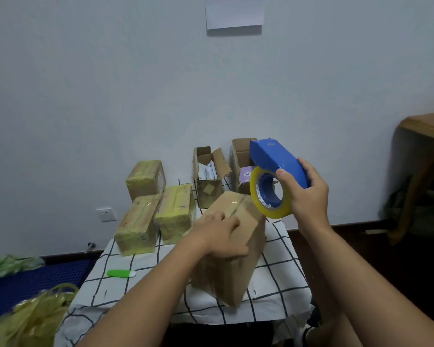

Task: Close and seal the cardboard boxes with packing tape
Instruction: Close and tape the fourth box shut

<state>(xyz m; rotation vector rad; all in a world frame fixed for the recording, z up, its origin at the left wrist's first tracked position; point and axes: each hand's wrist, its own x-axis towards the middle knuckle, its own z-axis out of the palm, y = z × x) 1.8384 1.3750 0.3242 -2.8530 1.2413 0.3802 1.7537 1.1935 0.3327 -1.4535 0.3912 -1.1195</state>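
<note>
1. A person's left hand (pixel 219 234) rests flat on the top of a closed cardboard box (pixel 232 249), fingers spread apart over the taped centre seam, thumb hooked down the near side — pressing rather than gripping.
2. The box stands on a table covered with a white cloth crossed by black grid lines (pixel 276 279), turned at an angle to the table's edges.
3. The right hand (pixel 305 191) holds a blue tape dispenser (pixel 277 160) in the air just right of and above the box, fingers wrapped around the curved handle and thumb pressed on its near face.
4. A roll of yellowish clear packing tape (pixel 268 195) sits on the dispenser's blue hub, clear of the box top.
5. Left of the box, three sealed boxes wrapped in yellowish tape (pixel 161 204) cluster together; one of them sits behind the other two, near the wall.
6. Behind the box stand two open cardboard boxes — the left one (pixel 208 176) with flaps up and white packets inside, the right one (pixel 241 164) partly hidden by the dispenser, a purple item showing in it.
7. A green and white utility knife (pixel 120 273) lies on the cloth, near-left of the box.
8. A tangle of used yellowish tape (pixel 33 319) lies off the table, well to the box's near-left.
</note>
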